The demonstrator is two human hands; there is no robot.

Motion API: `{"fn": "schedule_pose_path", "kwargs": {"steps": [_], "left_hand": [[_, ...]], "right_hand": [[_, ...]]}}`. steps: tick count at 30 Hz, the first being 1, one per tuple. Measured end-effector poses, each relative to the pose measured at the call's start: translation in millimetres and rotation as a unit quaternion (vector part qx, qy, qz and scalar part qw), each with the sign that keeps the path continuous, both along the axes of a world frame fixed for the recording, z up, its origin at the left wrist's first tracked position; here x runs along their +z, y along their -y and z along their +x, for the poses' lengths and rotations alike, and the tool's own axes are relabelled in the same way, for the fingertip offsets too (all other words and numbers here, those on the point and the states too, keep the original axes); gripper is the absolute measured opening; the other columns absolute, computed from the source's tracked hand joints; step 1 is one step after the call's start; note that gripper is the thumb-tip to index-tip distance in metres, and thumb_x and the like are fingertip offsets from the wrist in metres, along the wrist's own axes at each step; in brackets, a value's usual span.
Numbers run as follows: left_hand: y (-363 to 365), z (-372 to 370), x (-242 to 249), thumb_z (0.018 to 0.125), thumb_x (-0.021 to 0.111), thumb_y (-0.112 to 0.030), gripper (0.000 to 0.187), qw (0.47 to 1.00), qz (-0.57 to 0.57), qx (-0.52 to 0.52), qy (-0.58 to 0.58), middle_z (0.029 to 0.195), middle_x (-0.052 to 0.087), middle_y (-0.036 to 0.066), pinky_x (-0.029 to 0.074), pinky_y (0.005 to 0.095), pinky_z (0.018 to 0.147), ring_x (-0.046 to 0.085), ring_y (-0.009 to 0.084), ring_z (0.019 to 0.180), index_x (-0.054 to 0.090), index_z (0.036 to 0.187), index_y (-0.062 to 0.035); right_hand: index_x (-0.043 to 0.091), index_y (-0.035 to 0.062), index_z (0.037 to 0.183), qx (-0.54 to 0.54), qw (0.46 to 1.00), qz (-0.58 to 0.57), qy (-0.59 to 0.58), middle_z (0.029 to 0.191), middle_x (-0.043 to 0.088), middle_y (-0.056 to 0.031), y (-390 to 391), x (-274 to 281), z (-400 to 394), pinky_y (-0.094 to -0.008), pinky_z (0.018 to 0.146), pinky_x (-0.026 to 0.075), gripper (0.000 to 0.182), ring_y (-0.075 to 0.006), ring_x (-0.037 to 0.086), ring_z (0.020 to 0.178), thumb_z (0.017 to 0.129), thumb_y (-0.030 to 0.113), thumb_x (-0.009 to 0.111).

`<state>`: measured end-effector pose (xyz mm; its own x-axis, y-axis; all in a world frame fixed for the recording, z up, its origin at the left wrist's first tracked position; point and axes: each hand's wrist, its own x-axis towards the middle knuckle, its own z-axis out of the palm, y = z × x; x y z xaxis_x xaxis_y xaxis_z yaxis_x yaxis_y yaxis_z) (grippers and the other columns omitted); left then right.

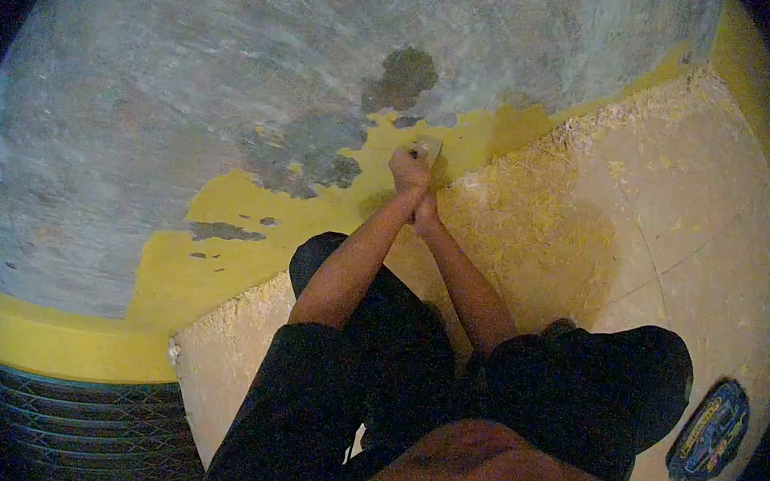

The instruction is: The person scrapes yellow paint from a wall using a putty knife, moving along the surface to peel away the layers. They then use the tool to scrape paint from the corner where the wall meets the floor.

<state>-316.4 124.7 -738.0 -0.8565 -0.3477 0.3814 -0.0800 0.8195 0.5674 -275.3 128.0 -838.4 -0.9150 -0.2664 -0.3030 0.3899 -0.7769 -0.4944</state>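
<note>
My left hand (410, 166) is closed in a fist against the wall, on what looks like a scraper (435, 151); only its thin, pale blade shows, by the knuckles. Just below, my right hand (424, 211) meets the left wrist, its fingers mostly hidden behind that wrist. Around both hands is yellow paint (474, 139) on the wall. Above and to the left, the wall shows a rough grey surface (190, 71) with darker patches, the edge between grey and yellow ragged.
Yellow flakes lie on the tan floor (676, 218) along the wall's foot. My knees (637, 369) are bent below my hands. A dark blue object with yellow lettering (709, 433) lies at the lower right. Dark ridged slats (82, 416) stand at the lower left.
</note>
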Motion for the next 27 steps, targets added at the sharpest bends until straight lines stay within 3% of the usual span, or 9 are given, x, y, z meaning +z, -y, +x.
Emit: {"fn": "schedule_pose_path", "kwargs": {"steps": [3,5,10,12,14,15,17,24,27], "left_hand": [[4.2,1.5,10.7,0.078,0.074,-0.037,0.036,0.999,-0.023,-0.028,0.034,0.073,0.067,0.017,0.049,0.0455,0.063,0.064,0.0334,0.067,0.069,0.078,-0.0013],[2.0,4.0,24.2,0.078,0.075,-0.035,0.034,0.996,-0.009,-0.078,0.046,0.074,0.067,0.017,0.049,0.0461,0.063,0.064,0.034,0.067,0.07,0.08,-0.0015],[0.4,4.2,18.7,0.076,0.076,-0.028,0.031,0.978,-0.181,-0.06,-0.087,0.065,0.066,0.017,0.048,0.0447,0.06,0.063,0.0331,0.059,0.069,0.075,0.0019],[1.1,1.0,20.1,0.075,0.077,-0.027,0.03,0.989,-0.108,-0.067,-0.078,0.062,0.065,0.016,0.048,0.0434,0.057,0.063,0.0319,0.056,0.069,0.073,0.0019],[-0.7,-1.4,16.6,0.074,0.077,-0.027,0.03,0.995,-0.026,-0.073,-0.067,0.058,0.064,0.015,0.048,0.0421,0.055,0.062,0.0306,0.053,0.069,0.071,0.0018],[0.7,-3.0,14.0,0.075,0.076,-0.025,0.031,0.997,0.01,-0.066,-0.034,0.059,0.061,0.018,0.046,0.0433,0.056,0.06,0.0339,0.055,0.065,0.068,0.003],[2.1,-6.8,10.2,0.076,0.076,-0.023,0.033,0.997,0.048,-0.058,-0.004,0.06,0.058,0.021,0.044,0.0444,0.057,0.057,0.0371,0.057,0.061,0.064,0.0043],[-4.7,2.9,24.9,0.078,0.077,-0.032,0.035,0.993,0.09,-0.074,0.004,0.055,0.063,0.009,0.045,0.0356,0.047,0.058,0.0181,0.045,0.068,0.065,-0.0004],[-1.5,-4.4,10.5,0.078,0.077,-0.031,0.035,0.986,0.145,-0.08,-0.016,0.053,0.061,0.006,0.044,0.0333,0.044,0.057,0.0153,0.045,0.066,0.063,-0.0012]], "right_hand": [[0.057,0.0082,0.114,0.022,0.999,-0.029,0.018,0.094,0.063,-0.0031,-8.7,26.4,4.9,-0.0349,0.063,0.053,0.042,-0.0174,0.061,0.075,0.094,0.043,0.046],[0.052,0.0224,0.083,0.009,0.999,-0.039,0.024,0.055,0.045,0.0079,-16.5,47.6,7.8,-0.0272,0.032,0.027,0.033,-0.008,0.036,0.037,0.092,0.054,0.046],[0.048,0.0216,0.074,0.067,0.996,0.003,0.05,0.049,0.04,0.0065,-12.5,7.3,-6.8,-0.0276,0.032,0.025,0.04,-0.01,0.033,0.034,0.091,0.058,0.045],[0.047,0.0211,0.072,0.118,0.992,0.006,0.036,0.048,0.039,0.0064,-19.9,12.7,-6.2,-0.0274,0.031,0.025,0.044,-0.01,0.033,0.033,0.091,0.06,0.045],[0.055,0.0164,0.124,0.133,0.988,0.072,0.022,0.088,0.061,0.0014,-45.8,50.4,3.6,-0.0253,0.048,0.04,0.058,-0.0082,0.05,0.063,0.094,0.062,0.035],[0.055,0.0164,0.124,0.137,0.987,0.078,0.025,0.088,0.061,0.0014,-48.1,42.9,4.2,-0.0253,0.048,0.04,0.058,-0.0082,0.05,0.063,0.094,0.062,0.035],[0.043,0.0194,0.064,0.174,0.984,0.007,0.043,0.045,0.033,0.0057,-52.9,31.4,-0.8,-0.0281,0.031,0.021,0.058,-0.0114,0.027,0.031,0.09,0.07,0.035],[0.039,0.0207,0.06,0.108,0.976,0.178,-0.068,0.044,0.03,0.0053,-41.3,16.0,-12.9,-0.0294,0.031,0.02,0.06,-0.0112,0.024,0.031,0.089,0.073,0.033],[0.041,0.0197,0.061,-0.075,0.921,0.309,-0.225,0.044,0.029,0.0052,-24.1,-38.1,-35.8,-0.0298,0.031,0.02,0.061,-0.011,0.023,0.031,0.088,0.074,0.033]]}}
